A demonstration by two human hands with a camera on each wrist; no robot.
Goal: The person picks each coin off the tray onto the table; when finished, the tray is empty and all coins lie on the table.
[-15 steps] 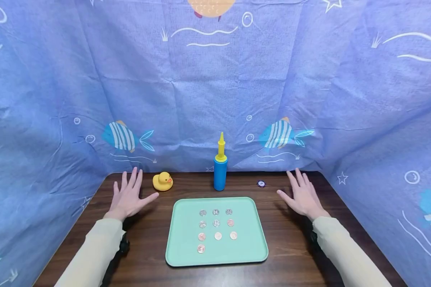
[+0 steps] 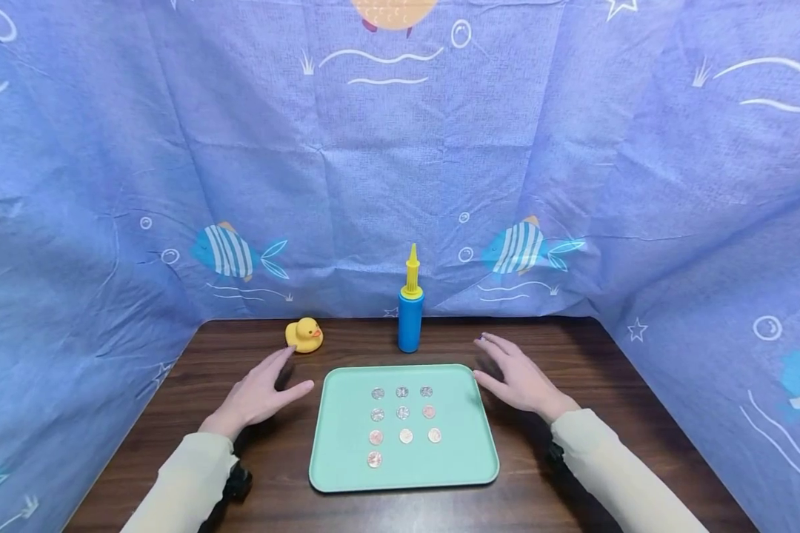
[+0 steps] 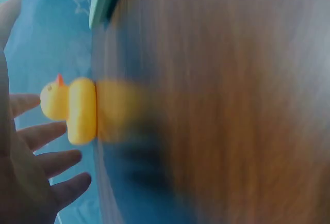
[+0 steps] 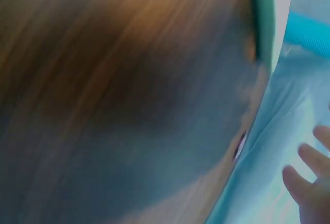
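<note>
A blue cloth printed with striped fish, bubbles and stars hangs behind and to both sides of a dark wooden bench. In the middle of the bench lies a mint-green tray with ten coins set out in rows: three rows of three and a single one nearest the person, on the left. Beyond the far edge of the tray stands a blue bottle with a yellow pointed cap, upright, close to the cloth. To its left, also at the far edge of the bench, sits a yellow rubber duck. The left hand is just left of the tray's far left corner, palm down, its fingers straight and loosely spread, holding nothing; the duck is a little beyond its fingertips, not touched. The left wrist view shows the same duck beside the spread fingers. The right hand is just right of the tray's far right corner, palm down, fingers straight and slightly apart, holding nothing. A small dark object just beyond its fingertips is mostly hidden in the head view. Both wrist views are blurred. Pale sleeves cover both forearms.
</note>
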